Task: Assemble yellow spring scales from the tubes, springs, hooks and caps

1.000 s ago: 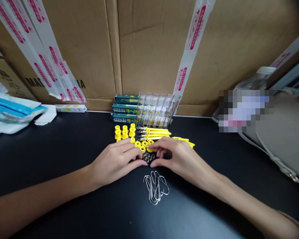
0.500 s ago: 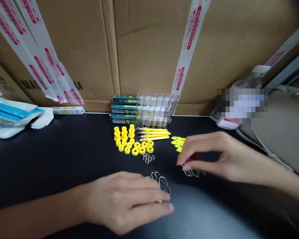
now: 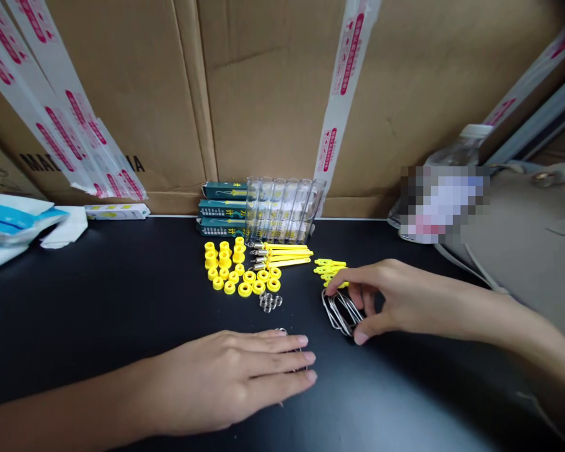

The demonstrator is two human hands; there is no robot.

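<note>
My left hand (image 3: 226, 383) lies palm down with its fingers stretched out over some bent metal wire pieces (image 3: 282, 330). Only bits of wire show past and between those fingers. To the right, my right hand (image 3: 376, 298) spans a small pile of wire hooks (image 3: 343, 312), with the index finger at its upper left and the thumb at its lower right. Just behind this hand are flat yellow plastic strips (image 3: 327, 270). Small metal springs (image 3: 270, 302) lie between and beyond the two hands.
Yellow collars and rings (image 3: 225, 258) stand grouped on the black table (image 3: 98, 314). Yellow rods with metal ends (image 3: 287, 254) lie beside them. Clear tubes (image 3: 285, 210) lean against green boxes (image 3: 221, 209). A bottle (image 3: 461, 147) and grey bag (image 3: 537, 238) stand right, a blue-white package (image 3: 14, 216) left.
My right hand has gone from pinching at the wire pile to spreading around it, and the hooks are bunched further left. My left hand has flattened over its wire pieces. The view has shifted slightly.
</note>
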